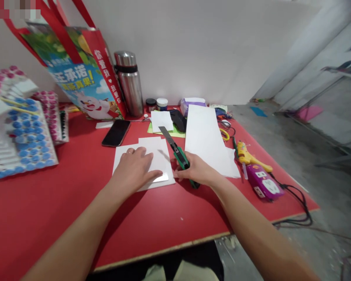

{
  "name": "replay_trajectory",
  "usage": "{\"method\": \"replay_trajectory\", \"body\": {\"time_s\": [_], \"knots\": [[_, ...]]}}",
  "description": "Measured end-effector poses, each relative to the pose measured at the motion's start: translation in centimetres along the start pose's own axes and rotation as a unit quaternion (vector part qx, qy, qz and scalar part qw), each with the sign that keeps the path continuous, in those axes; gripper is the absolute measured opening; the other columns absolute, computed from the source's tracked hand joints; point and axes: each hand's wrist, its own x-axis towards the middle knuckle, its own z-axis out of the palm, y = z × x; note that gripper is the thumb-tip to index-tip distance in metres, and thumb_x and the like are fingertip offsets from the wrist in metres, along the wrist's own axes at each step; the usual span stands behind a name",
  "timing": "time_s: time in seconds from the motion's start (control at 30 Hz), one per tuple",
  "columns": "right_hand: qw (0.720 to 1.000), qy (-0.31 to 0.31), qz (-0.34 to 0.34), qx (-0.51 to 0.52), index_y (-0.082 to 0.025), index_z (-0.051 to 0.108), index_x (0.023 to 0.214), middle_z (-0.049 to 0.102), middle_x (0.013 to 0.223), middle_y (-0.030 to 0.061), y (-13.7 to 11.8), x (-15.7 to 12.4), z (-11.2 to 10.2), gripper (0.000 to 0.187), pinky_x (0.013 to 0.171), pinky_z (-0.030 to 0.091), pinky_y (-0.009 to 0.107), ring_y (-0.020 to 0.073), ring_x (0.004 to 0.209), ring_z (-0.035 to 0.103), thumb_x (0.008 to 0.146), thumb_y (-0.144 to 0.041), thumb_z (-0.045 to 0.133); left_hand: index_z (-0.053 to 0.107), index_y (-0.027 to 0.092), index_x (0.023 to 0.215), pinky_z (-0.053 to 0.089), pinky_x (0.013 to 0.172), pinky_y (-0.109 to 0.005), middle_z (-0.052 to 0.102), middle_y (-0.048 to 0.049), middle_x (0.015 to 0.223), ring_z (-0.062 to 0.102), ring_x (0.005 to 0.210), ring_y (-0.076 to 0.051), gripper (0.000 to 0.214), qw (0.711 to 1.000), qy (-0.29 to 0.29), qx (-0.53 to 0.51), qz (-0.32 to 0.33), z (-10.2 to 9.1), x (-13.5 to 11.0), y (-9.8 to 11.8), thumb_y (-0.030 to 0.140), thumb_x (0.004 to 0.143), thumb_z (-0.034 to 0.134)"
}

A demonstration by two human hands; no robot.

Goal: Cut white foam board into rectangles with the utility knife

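My left hand point(136, 166) lies flat on a white sheet point(124, 154) on the red table, fingers spread and thumb out to the right. A smaller white piece with a shiny edge point(163, 178) shows under the thumb. My right hand point(195, 168) is wrapped round a green box cutter point(181, 158) at the sheet's right edge. The cutter's long blade is out and points up and to the left, above the sheet. The fingertips of my right hand are partly hidden behind the cutter.
Behind the sheet are a phone point(116, 133), small white paper point(161, 121), a steel flask point(130, 84) and a printed bag point(87, 78). To the right lie a long white sheet point(204, 140), a yellow glue gun point(248, 156) and a purple box point(263, 181) with cables. Blue-and-white foam pieces point(29, 132) stand left.
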Motion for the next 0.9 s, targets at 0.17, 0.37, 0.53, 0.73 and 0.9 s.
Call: {"method": "replay_trajectory", "body": {"time_s": [0.17,0.37,0.53,0.73,0.9], "knots": [[1.0,-0.008,-0.008,0.002,-0.02,0.057,0.102,0.065,0.073,-0.0048,0.0,0.1,0.1,0.04,0.064,0.059,0.029,0.0154,0.063,0.069,0.067,-0.013,0.075,0.075,0.022,0.106,0.047,0.097,-0.049,0.062,-0.0119,0.127,0.059,0.11,-0.034,0.044,0.993,0.003,-0.114,0.03,0.3,0.5,-1.1,0.058,0.081,0.069],[1.0,-0.007,-0.013,0.016,-0.019,0.057,0.099,0.063,0.075,-0.0046,-0.1,0.2,0.2,0.037,0.063,0.061,0.031,0.0162,0.065,0.07,0.067,-0.016,0.076,0.077,0.02,0.101,0.047,0.103,-0.043,0.071,-0.0094,0.116,0.064,0.11,-0.027,0.038,0.947,0.184,-0.261,-0.018,-0.6,1.5,-5.0,0.053,0.086,0.066],[1.0,-0.011,-0.002,0.026,-0.019,0.056,0.098,0.062,0.074,-0.0044,-0.3,0.1,0.2,0.039,0.063,0.061,0.032,0.0169,0.064,0.07,0.065,-0.015,0.077,0.07,0.016,0.119,0.048,0.104,-0.044,0.072,-0.0126,0.122,0.066,0.114,-0.026,0.052,0.862,0.249,-0.428,-0.105,-1.3,1.6,-6.9,0.058,0.092,0.053],[1.0,-0.012,0.001,0.001,-0.019,0.054,0.102,0.064,0.072,-0.0047,-0.6,0.0,0.2,0.041,0.066,0.058,0.032,0.017,0.065,0.069,0.067,-0.014,0.074,0.036,0.021,0.155,0.017,0.123,-0.053,0.023,-0.017,0.167,0.016,0.155,-0.036,0.106,0.979,0.016,-0.204,0.023,1.3,1.8,-4.6,0.073,0.069,0.071],[0.992,-0.026,-0.032,-0.118,-0.02,0.056,0.091,0.068,0.077,-0.0016,-1.2,-0.6,0.0,0.033,0.068,0.051,0.029,0.0168,0.071,0.066,0.067,-0.019,0.078,0.03,0.023,0.159,0.005,0.122,-0.059,0.011,-0.0182,0.169,0.0,0.155,-0.041,0.119,0.994,-0.056,-0.083,0.047,2.7,1.6,-3.7,0.082,0.063,0.069]]}}
